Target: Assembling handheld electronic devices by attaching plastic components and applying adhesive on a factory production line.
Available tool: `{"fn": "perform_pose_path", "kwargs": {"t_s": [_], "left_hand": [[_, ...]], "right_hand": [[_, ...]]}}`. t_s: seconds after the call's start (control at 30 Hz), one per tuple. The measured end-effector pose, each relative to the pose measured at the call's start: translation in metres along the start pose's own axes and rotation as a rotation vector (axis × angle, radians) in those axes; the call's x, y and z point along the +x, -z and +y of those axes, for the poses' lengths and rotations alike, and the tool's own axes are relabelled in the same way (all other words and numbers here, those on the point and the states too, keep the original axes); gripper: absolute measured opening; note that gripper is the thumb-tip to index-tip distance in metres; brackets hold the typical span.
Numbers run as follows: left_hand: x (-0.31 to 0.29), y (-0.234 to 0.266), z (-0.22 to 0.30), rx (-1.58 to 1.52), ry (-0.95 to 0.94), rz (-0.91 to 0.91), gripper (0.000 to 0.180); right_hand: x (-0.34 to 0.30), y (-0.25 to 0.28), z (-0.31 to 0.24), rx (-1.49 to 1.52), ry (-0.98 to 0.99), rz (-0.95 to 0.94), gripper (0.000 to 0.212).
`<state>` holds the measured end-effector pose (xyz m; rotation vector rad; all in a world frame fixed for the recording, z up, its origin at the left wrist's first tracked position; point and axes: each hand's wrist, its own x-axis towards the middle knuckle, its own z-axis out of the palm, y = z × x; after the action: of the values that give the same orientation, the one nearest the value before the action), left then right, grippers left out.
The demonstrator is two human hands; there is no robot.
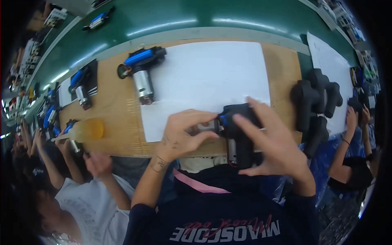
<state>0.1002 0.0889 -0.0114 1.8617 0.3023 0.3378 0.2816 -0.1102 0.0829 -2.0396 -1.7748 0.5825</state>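
Note:
Just in front of my chest is a black T-shaped power-tool housing (244,153), with some blue at its left end and a silver strip along its handle. My left hand (181,132) pinches a greyish round end piece (207,125) at the housing's left side, between thumb and fingers. From the right, my right hand (275,143) grasps the housing, fingers across its top and thumb low by the handle. Beyond my left hand, a blue and silver motor assembly (143,81) with a black end lies across the white sheet's left edge (212,69).
Several black housings (308,100) are heaped at the right. Further left are another motor assembly (81,87) and a yellow squeeze bottle (93,128) near a co-worker's hand (99,164). Cardboard (118,110) covers the bench; a green belt (175,20) runs behind. Another person's hands (354,116) are far right.

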Motion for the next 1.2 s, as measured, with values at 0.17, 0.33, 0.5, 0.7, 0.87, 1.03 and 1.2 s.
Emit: {"fn": "perform_pose_path", "kwargs": {"t_s": [0.17,0.33,0.5,0.7,0.87,1.03,1.2], "left_hand": [[0.013,0.006,-0.006,-0.054,0.027,-0.088,0.044],[0.024,0.009,0.000,-0.045,0.078,-0.131,0.041],[0.022,0.008,0.012,-0.009,0.204,-0.150,0.042],[-0.006,-0.010,0.010,-0.050,0.119,-0.036,0.057],[-0.066,-0.037,0.029,-0.484,0.390,-0.061,0.059],[-0.060,-0.066,0.041,-1.077,0.247,-0.026,0.052],[-0.064,-0.083,0.034,-0.542,0.254,-0.379,0.049]], "right_hand": [[0.009,-0.011,-0.017,-0.084,-0.031,-0.189,0.120],[0.012,-0.009,-0.024,-0.146,-0.067,-0.233,0.119],[0.013,-0.012,-0.031,-0.165,-0.081,-0.246,0.113],[0.032,-0.032,-0.022,-0.134,-0.185,-0.062,0.098],[0.037,-0.033,-0.012,0.337,-0.034,0.139,0.074],[0.042,-0.038,-0.043,0.840,0.310,0.296,0.039],[0.038,-0.032,-0.030,0.966,0.161,0.097,0.024]]}}
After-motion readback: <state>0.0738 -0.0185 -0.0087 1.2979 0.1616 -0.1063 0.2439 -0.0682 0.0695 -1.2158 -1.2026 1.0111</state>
